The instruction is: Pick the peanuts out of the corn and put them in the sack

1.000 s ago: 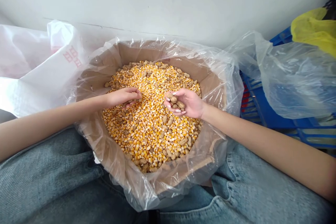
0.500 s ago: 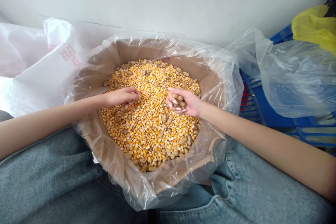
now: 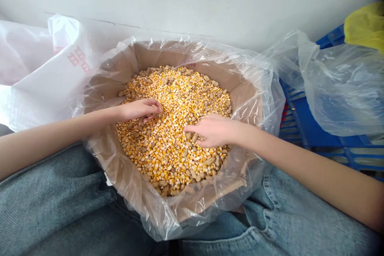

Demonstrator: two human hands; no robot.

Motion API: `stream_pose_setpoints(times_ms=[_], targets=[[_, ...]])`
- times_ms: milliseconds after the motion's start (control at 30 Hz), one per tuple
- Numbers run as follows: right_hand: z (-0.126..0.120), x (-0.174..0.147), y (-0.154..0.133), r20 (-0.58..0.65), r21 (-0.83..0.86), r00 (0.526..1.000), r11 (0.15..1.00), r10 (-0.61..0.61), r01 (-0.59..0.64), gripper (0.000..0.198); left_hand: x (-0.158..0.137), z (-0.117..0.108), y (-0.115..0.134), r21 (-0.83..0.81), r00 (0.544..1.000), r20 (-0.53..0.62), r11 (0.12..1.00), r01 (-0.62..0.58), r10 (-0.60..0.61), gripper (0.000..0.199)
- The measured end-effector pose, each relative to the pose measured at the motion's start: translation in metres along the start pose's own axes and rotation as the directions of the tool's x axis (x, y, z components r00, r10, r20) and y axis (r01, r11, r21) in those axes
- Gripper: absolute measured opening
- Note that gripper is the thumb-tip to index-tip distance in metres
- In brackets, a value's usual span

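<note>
Yellow corn kernels (image 3: pixel 171 152) mixed with unshelled peanuts (image 3: pixel 210 161) fill a cardboard box (image 3: pixel 186 54) lined with clear plastic. My left hand (image 3: pixel 142 110) rests low over the kernels left of the middle, fingers curled and thumb against them; what they hold is hidden. To its right, my right hand (image 3: pixel 213 130) is turned palm down, fingers curled over several peanuts at the heap's surface. Its palm is out of sight, and bits of peanut show beside the fingertips. More peanuts lie along the heap's edges.
The box stands between my denim-covered legs (image 3: pixel 54 204), against a white wall (image 3: pixel 186 0). On the left is a white plastic bag (image 3: pixel 45 84) with red print. Blue plastic crates (image 3: pixel 318 116), a clear plastic bag (image 3: pixel 345 88) and a yellow bag (image 3: pixel 366 28) are on the right.
My right hand, earlier turned up with several peanuts showing in its palm, has rolled palm down and dropped slightly toward the peanuts below. My left hand has hardly moved.
</note>
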State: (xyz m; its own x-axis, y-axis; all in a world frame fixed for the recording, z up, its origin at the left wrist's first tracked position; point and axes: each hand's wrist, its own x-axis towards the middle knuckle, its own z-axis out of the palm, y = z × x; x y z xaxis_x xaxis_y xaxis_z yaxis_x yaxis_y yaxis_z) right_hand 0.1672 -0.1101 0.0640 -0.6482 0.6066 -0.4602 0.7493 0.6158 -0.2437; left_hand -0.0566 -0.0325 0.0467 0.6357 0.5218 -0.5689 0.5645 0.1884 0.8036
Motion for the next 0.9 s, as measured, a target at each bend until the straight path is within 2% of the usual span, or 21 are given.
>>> stream_pose_setpoints(times_ms=[233, 333, 400, 467, 567, 633, 700, 800, 900], targets=[[0.010, 0.005, 0.001, 0.034, -0.063, 0.999, 0.997, -0.038, 0.040, 0.033, 0.000, 0.000, -0.001, 0.011, 1.000, -0.005, 1.000, 0.015, -0.015, 0.021], [0.008, 0.004, 0.005, 0.006, 0.059, 1.000, 0.998, -0.008, 0.008, 0.029, 0.000, 0.000, -0.001, 0.017, 1.000, 0.003, 1.000, 0.004, -0.004, 0.021], [0.005, 0.002, 0.008, -0.010, 0.258, 1.000, 0.966, 0.010, -0.007, 0.024, -0.001, 0.000, -0.001, 0.024, 1.000, 0.003, 1.000, 0.000, 0.000, 0.022], [0.002, 0.001, 0.011, -0.026, 0.524, 1.000, 0.852, 0.009, 0.006, 0.021, -0.001, 0.000, 0.000, 0.030, 1.000, 0.006, 1.000, 0.000, 0.000, 0.022], [0.000, 0.001, 0.015, -0.064, 0.846, 0.997, 0.532, 0.045, 0.030, 0.023, -0.002, 0.000, 0.001, 0.024, 1.000, 0.010, 1.000, 0.006, -0.006, 0.021], [0.001, 0.001, 0.018, -0.057, 0.945, 0.992, 0.327, 0.112, 0.017, 0.027, -0.002, 0.000, 0.002, 0.005, 1.000, 0.006, 1.000, 0.012, -0.012, 0.021], [0.003, 0.002, 0.021, -0.024, 0.984, 0.984, 0.178, 0.176, -0.008, 0.029, -0.002, -0.001, 0.002, -0.022, 1.000, 0.007, 1.000, 0.011, -0.011, 0.020], [0.005, 0.004, 0.023, 0.011, 0.999, 0.974, 0.047, 0.226, -0.022, 0.028, -0.002, -0.004, 0.004, -0.062, 1.000, -0.004, 0.998, -0.011, 0.010, 0.019], [0.005, 0.006, 0.023, 0.041, 0.999, 0.968, 0.005, 0.246, -0.043, 0.030, -0.011, -0.014, 0.016, -0.076, 0.991, -0.112, 0.994, -0.080, 0.071, 0.017]])
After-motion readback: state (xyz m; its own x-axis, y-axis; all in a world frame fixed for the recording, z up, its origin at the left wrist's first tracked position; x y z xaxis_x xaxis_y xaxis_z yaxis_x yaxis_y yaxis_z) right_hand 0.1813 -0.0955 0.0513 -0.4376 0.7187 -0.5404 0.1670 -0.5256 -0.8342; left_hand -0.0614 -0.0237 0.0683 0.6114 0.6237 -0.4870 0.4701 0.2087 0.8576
